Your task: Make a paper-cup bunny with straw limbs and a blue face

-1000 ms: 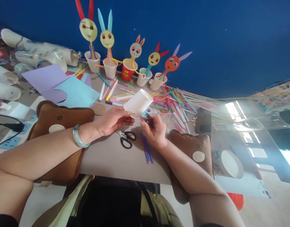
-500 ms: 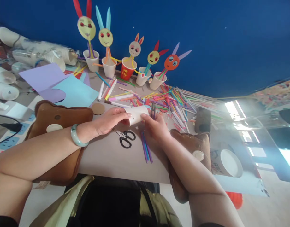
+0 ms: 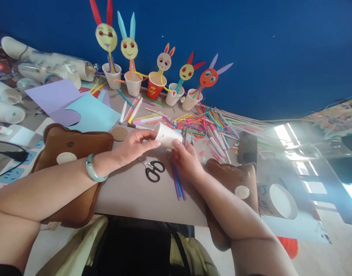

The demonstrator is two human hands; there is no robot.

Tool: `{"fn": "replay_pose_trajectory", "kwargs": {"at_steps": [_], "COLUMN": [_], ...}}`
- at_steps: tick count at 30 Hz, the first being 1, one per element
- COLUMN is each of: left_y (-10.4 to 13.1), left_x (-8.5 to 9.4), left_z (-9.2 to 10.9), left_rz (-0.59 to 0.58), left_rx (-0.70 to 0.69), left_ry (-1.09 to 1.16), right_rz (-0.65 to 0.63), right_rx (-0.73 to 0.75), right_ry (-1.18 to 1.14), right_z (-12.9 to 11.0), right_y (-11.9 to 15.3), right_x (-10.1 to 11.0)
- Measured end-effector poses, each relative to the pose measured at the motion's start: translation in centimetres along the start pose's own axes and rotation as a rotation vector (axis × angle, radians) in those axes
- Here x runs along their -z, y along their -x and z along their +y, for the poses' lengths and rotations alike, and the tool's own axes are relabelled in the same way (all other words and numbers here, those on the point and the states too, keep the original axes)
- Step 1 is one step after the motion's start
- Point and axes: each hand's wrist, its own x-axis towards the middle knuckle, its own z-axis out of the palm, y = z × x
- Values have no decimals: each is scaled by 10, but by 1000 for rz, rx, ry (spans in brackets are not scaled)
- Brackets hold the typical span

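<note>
The white paper cup (image 3: 169,136) is held above the desk (image 3: 130,193), lying nearly on its side between the two hands. The left hand (image 3: 132,147) pinches its left end between thumb and fingers; the right hand (image 3: 187,159) has its thumb on the right end and also grasps a slim dark tool (image 3: 184,133), mostly hidden, so its kind cannot be told. A small dark spot (image 3: 163,135) shows on the wall near the left end; whether it is a mark or a hole is unclear.

To turn the cup well, a light pinch at both ends should serve, since thin paper is likely to buckle under a hard squeeze. The spot is best kept facing up, clear of the left thumb, and the tool's tip pointed away from the left fingers. Working above the black-handled scissors (image 3: 153,170) and the purple and blue straws (image 3: 178,182) calls for little downward travel.

Compared with half a second ago, the cup's tilt has reversed: its left end was the lower one and is now the higher. The tool shows less behind it. A second ago the right hand was off the cup. Scissors and straws lie unmoved.
</note>
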Motion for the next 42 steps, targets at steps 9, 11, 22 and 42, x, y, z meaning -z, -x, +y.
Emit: {"fn": "replay_pose_trajectory", "kwargs": {"at_steps": [9, 11, 22, 42], "left_y": [-4, -6, -2, -4], "left_x": [4, 6, 7, 8], "left_z": [2, 3, 2, 6], "left_rz": [174, 185, 72, -22], "left_rx": [-217, -199, -188, -240], "left_ry": [-301, -298, -351, -459], "right_rz": [186, 102, -8, -41], "right_rx": [401, 523, 625, 594], "right_ry": [531, 755, 1238, 1415], "right_z": [-9, -13, -21, -24], "right_y": [2, 5, 16, 20], "right_x": [16, 21, 19, 19]}}
